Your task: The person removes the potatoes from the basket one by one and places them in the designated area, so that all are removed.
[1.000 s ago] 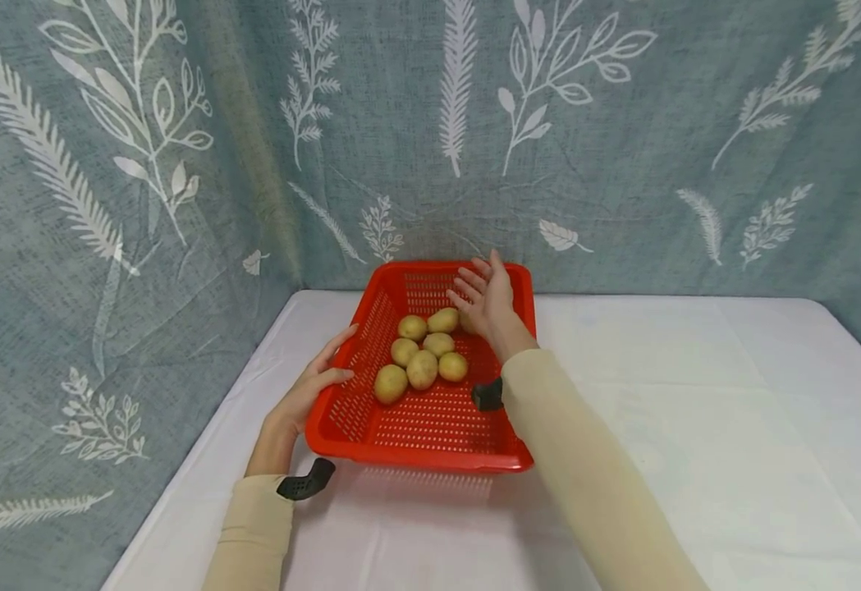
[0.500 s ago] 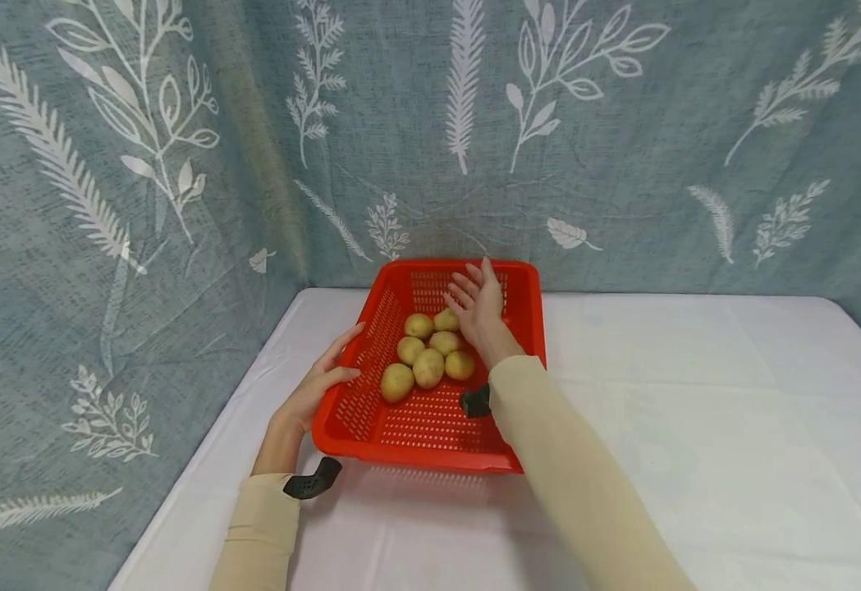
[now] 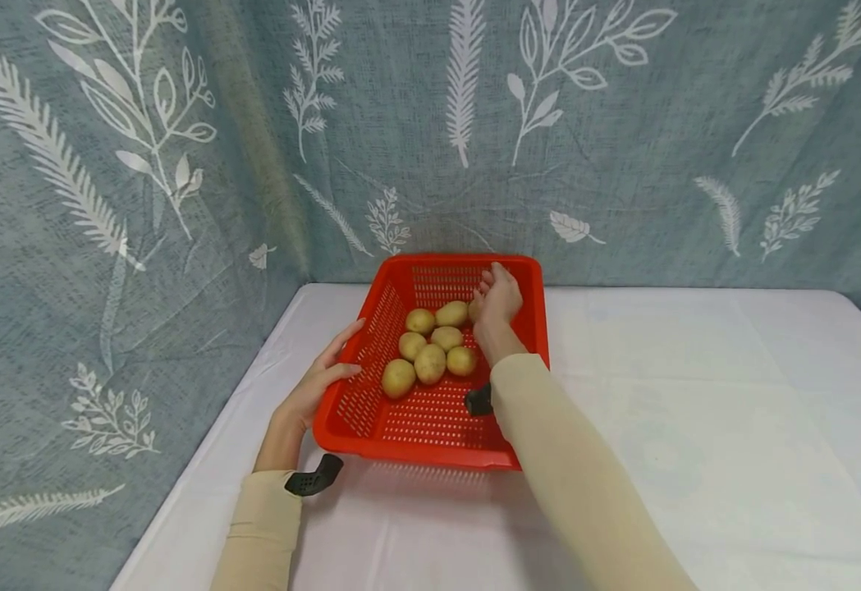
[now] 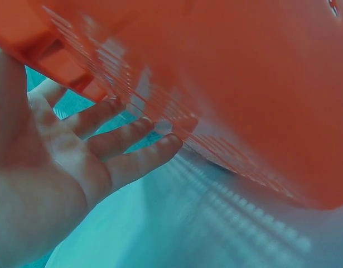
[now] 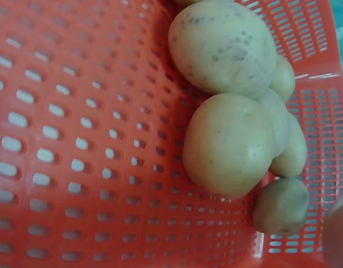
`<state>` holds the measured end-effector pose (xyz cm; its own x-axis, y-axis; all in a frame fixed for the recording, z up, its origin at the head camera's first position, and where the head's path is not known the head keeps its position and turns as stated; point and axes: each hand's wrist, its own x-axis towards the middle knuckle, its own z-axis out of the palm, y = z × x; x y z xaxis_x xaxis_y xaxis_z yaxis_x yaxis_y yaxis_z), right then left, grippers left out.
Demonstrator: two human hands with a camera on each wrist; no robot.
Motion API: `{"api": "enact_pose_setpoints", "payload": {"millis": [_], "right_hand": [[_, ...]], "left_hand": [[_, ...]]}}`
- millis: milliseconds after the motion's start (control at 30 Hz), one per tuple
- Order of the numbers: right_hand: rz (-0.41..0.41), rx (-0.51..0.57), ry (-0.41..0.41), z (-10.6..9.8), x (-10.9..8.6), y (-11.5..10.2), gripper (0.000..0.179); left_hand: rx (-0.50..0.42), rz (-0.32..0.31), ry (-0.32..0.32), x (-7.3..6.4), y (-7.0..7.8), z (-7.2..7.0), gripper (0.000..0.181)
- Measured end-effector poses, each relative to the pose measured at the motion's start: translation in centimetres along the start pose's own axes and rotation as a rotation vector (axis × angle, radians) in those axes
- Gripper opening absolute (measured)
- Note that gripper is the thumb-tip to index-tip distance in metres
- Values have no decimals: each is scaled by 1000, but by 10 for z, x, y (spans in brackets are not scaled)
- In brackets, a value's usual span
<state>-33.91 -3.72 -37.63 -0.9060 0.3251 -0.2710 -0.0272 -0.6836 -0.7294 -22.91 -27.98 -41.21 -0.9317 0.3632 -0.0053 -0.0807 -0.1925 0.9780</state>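
Observation:
A red perforated plastic basket (image 3: 430, 455) stands at the back of the table with several yellow potatoes (image 3: 430, 364) in its left and far part. My left hand (image 3: 315, 386) grips the basket's left rim; in the left wrist view, that hand's fingers (image 4: 143, 162) lie against the outer wall from below. Inside the far right part of the basket is my right hand (image 3: 498, 308), fingers loosely bent and no potato seen in it. A potato (image 3: 474, 310) beside it is partly hidden. In the right wrist view, a darker potato (image 5: 280, 206) sits close to a blurred fingertip (image 5: 338, 229).
The table carries a white cloth (image 3: 696, 427). A blue-green curtain (image 3: 622, 205) with white leaf patterns hangs behind and to the left, close to the basket's far edge. Black cameras are worn at both wrists, the right one (image 3: 478, 400) over the basket.
My right hand has moved a little to the right within the basket, and its spread fingers have bent inward. The potato behind it shows more. My left hand keeps its hold on the rim.

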Motion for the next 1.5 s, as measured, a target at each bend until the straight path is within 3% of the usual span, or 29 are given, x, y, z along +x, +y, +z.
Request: {"api": "enact_pose_setpoints", "payload": {"millis": [133,300,433,600,933,1167,1500], "right_hand": [[-114,-91,80,0,0,3,30],[-170,-177,140,-2,1,6,27],[-139,-284,158,-4,1,9,30],[-14,-477,128,-8,2,13,44],[109,-601,57,-11,6,13,54],[94,-759,28,-12,8,15,51],[-20,-1057,44,-13,7,10,34]], "left_hand": [[4,0,1,0,0,0,69],[5,4,3,-1,1,0,70],[6,7,-6,0,0,0,70],[17,5,2,-1,0,0,70],[22,5,9,0,-1,1,69],[26,3,28,-2,-1,2,69],[18,15,13,-1,0,4,71]]}}
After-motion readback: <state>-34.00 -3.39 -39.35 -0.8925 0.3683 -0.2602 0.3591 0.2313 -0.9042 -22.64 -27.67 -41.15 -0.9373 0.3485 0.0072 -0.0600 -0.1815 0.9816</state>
